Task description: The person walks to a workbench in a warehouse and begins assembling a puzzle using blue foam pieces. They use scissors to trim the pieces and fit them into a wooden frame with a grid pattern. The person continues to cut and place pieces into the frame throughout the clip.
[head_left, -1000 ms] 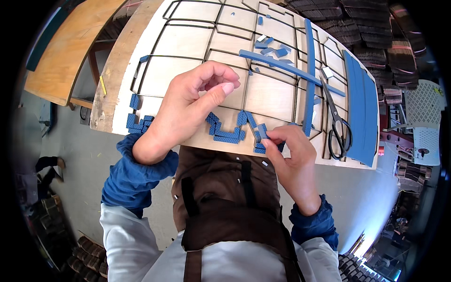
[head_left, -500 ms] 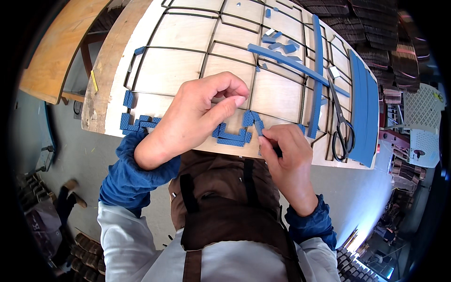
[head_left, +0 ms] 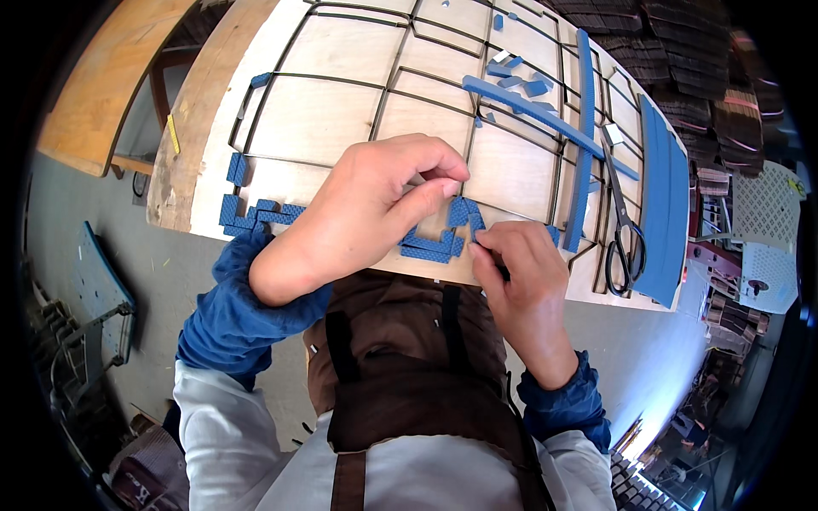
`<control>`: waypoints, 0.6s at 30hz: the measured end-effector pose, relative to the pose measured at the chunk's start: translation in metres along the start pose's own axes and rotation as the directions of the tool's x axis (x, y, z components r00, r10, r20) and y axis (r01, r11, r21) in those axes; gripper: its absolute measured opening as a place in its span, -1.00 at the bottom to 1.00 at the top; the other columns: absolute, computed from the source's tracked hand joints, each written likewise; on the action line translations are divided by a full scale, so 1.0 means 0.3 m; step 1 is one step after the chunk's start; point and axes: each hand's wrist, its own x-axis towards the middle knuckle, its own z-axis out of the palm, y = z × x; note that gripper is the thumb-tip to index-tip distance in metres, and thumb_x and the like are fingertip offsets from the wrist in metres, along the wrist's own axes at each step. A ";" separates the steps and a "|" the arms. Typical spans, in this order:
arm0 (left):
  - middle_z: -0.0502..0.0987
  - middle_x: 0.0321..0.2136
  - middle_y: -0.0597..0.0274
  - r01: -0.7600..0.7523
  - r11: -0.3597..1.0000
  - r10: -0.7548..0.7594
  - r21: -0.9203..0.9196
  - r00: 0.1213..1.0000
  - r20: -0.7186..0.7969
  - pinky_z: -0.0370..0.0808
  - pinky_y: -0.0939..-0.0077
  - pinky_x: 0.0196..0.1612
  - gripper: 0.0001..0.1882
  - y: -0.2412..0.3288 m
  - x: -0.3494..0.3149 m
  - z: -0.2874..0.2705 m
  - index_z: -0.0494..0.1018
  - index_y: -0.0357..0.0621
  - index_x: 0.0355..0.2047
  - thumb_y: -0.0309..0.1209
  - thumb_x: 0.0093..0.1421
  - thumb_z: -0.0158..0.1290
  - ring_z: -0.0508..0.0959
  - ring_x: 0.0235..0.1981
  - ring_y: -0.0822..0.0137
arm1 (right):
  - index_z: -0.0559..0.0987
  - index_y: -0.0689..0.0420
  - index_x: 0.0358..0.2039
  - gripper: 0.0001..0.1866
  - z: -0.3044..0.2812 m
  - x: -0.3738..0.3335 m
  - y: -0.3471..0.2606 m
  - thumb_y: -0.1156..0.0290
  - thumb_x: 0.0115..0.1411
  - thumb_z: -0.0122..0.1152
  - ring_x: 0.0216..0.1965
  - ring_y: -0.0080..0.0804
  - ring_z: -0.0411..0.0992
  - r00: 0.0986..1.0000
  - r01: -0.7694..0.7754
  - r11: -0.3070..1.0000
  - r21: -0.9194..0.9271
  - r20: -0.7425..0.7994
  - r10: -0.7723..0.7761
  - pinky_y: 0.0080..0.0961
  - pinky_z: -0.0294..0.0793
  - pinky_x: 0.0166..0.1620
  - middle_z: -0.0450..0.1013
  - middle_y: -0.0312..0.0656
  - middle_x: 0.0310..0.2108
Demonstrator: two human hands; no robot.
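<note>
My left hand hovers over the near part of a pale plywood cutting board set with dark metal rules. Its thumb and forefinger are curled together; anything between their tips is hidden or too small to make out. At the near edge, my right hand pinches the lower end of a small blue foam strip, which stands against a rule beside other blue foam pieces. More foam pieces line the rules left of my left wrist, partly covered by my sleeve.
Black-handled scissors lie on the board's right side, near wide blue foam sheets. Two long foam strips cross there, with loose offcuts beyond. A wooden table stands at left; stacked dark slats sit far right.
The view has shifted slightly, so the board sits a little further right. Both hands keep nearly the same pose, the right still at the small foam strip. A person at lower left has moved.
</note>
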 end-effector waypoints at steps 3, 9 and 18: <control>0.59 -0.28 0.18 -0.257 0.950 0.254 0.176 0.966 0.044 0.53 0.42 -0.17 -0.86 -0.005 0.011 0.025 0.56 -0.25 -0.22 -0.57 0.19 0.17 0.59 -0.25 0.24 | 0.59 0.19 -0.31 -0.81 -0.002 -0.003 0.008 0.61 0.05 0.40 -0.30 -0.12 0.48 0.999 -0.035 0.999 0.037 0.013 0.035 -0.28 0.49 -0.24 0.49 -0.14 -0.34; 0.53 -0.30 0.16 -0.395 0.856 0.342 0.334 0.916 0.209 0.52 0.23 -0.19 -0.80 0.011 0.027 0.066 0.56 -0.20 -0.30 -0.58 0.02 0.26 0.54 -0.24 0.04 | 0.60 0.23 -0.26 -0.85 -0.029 -0.002 0.015 0.63 0.13 0.34 -0.34 -0.21 0.54 0.977 -0.205 0.956 0.208 0.098 0.188 -0.39 0.53 -0.29 0.53 -0.12 -0.30; 0.52 -0.32 0.17 -0.399 0.846 0.327 0.354 0.912 0.247 0.52 0.23 -0.19 -0.80 0.009 0.037 0.068 0.54 -0.20 -0.33 -0.59 0.01 0.26 0.54 -0.23 0.06 | 0.61 0.28 -0.19 -0.88 -0.055 -0.013 0.048 0.61 0.25 0.27 -0.42 -0.52 0.52 0.932 -0.361 0.842 0.401 0.190 0.310 -0.59 0.49 -0.32 0.57 -0.16 -0.31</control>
